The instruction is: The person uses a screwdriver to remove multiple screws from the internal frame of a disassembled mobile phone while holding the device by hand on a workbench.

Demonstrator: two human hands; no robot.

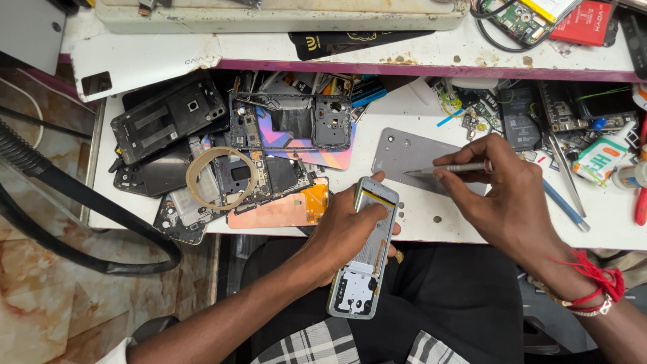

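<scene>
My left hand (344, 232) grips an opened smartphone (364, 249) with its back cover off, held upright over my lap at the table's front edge; its battery and white lower frame show. My right hand (502, 192) pinches a thin silver screwdriver (448, 168), tip pointing left, a little above and to the right of the phone's top. Under the tool lies a grey phone back cover (404, 155) on the white table (418, 216).
A pile of dismantled phone frames (290, 121), back covers and a tape ring (222, 176) fills the table's left. Circuit boards, a glue bottle (600, 158), tweezers (563, 172) and a blue pen (563, 205) crowd the right. A black hose (81, 202) curves at the left over the floor.
</scene>
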